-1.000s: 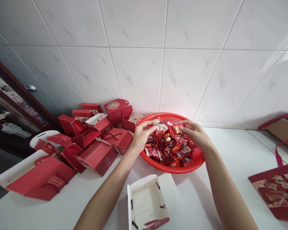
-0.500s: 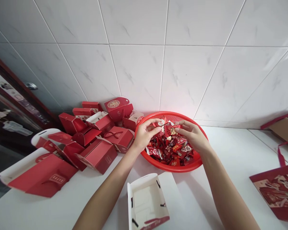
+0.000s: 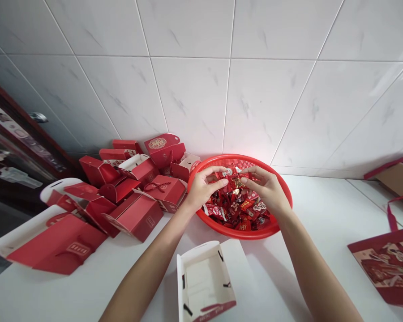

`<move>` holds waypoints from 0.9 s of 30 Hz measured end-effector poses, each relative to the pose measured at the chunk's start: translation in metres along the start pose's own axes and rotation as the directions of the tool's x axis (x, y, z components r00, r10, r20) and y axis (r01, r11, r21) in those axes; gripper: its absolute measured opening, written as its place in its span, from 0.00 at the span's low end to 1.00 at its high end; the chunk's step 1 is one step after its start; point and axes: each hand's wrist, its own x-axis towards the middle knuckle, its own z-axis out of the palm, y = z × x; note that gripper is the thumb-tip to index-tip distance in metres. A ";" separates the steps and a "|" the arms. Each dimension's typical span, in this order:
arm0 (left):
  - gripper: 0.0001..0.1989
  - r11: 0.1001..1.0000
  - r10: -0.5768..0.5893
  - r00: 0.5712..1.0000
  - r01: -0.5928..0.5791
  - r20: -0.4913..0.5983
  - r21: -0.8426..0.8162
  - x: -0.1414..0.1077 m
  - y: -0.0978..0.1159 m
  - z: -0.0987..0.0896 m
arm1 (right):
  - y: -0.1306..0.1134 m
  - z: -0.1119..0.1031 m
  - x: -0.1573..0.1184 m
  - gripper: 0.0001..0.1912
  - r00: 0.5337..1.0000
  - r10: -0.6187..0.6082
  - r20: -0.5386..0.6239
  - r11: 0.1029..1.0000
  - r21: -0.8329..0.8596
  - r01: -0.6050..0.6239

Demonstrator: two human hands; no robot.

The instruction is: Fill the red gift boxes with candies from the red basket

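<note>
A red plastic basket (image 3: pixel 240 235) holds a heap of wrapped candies (image 3: pixel 242 208), mostly red with some gold and white. Over the heap's far part, my left hand (image 3: pixel 204 188) reaches in from the left, its thumb and fingers curved with a gap between them. Facing it, my right hand (image 3: pixel 269 190) is also spread, thumb apart from the fingers. Both sets of fingertips are close to the candies at the back; what they touch beneath is partly hidden. Nearer me, between my forearms, an open red-and-white box (image 3: pixel 206 277) shows a bare white inside with dark ribbon ends.
Several red gift boxes (image 3: pixel 134 217) crowd the counter (image 3: pixel 319 214) at left, some with lids up. A red printed bag (image 3: pixel 386 264) lies at right, with an open cardboard box (image 3: pixel 399 183) behind it. The tiled wall (image 3: pixel 195 98) rises behind the basket.
My hands remain over the candies, with their thumbs and fingertips slightly shifted. The red packets between my fingertips look lower and less exposed. The view has tilted slightly.
</note>
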 end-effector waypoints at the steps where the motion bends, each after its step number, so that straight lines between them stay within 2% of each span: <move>1: 0.16 1.000 0.009 1.000 -0.009 -0.027 0.004 0.000 0.000 0.000 | -0.001 -0.002 0.001 0.21 1.000 -0.006 0.007 1.000 -0.019 0.006; 3: 0.15 1.000 0.021 0.994 -0.022 -0.110 -0.007 0.001 0.000 0.001 | -0.002 -0.010 0.004 0.23 1.000 -0.019 -0.016 0.997 -0.075 0.018; 7: 0.17 0.983 -0.057 0.953 0.002 -0.297 -0.183 0.007 0.000 -0.001 | 0.009 -0.045 0.014 0.19 0.971 -0.072 -0.230 0.945 -0.327 -0.007; 8: 0.17 0.971 -0.086 0.943 0.007 -0.323 -0.238 0.008 0.001 -0.001 | 0.015 -0.054 0.016 0.18 0.964 -0.063 -0.258 0.903 -0.425 -0.055; 11: 0.18 0.941 -0.139 0.926 0.014 -0.351 -0.337 0.011 0.003 -0.002 | 0.032 -0.070 0.019 0.22 0.972 0.024 -0.233 0.734 -0.656 -0.175; 14: 0.19 0.932 -0.153 0.923 0.016 -0.352 -0.361 0.012 0.004 -0.003 | 0.043 -0.069 0.020 0.29 0.986 0.080 -0.149 0.670 -0.724 -0.164; 17: 0.19 0.932 -0.152 0.924 0.015 -0.352 -0.361 0.012 0.004 -0.003 | 0.045 -0.059 0.020 0.35 0.987 0.159 -0.001 0.631 -0.769 -0.103; 19: 0.20 0.934 -0.149 0.926 0.017 -0.346 -0.357 0.012 0.004 -0.003 | 0.043 -0.055 0.020 0.33 0.967 0.227 0.116 0.618 -0.784 -0.051; 23: 0.20 0.937 -0.149 0.934 0.028 -0.326 -0.348 0.011 0.005 -0.002 | 0.036 -0.055 0.018 0.21 0.899 0.305 0.314 0.622 -0.781 0.061; 27: 0.20 0.941 -0.148 0.935 0.034 -0.321 -0.336 0.011 0.004 -0.003 | 0.028 -0.059 0.014 0.21 0.856 0.313 0.411 0.666 -0.738 0.111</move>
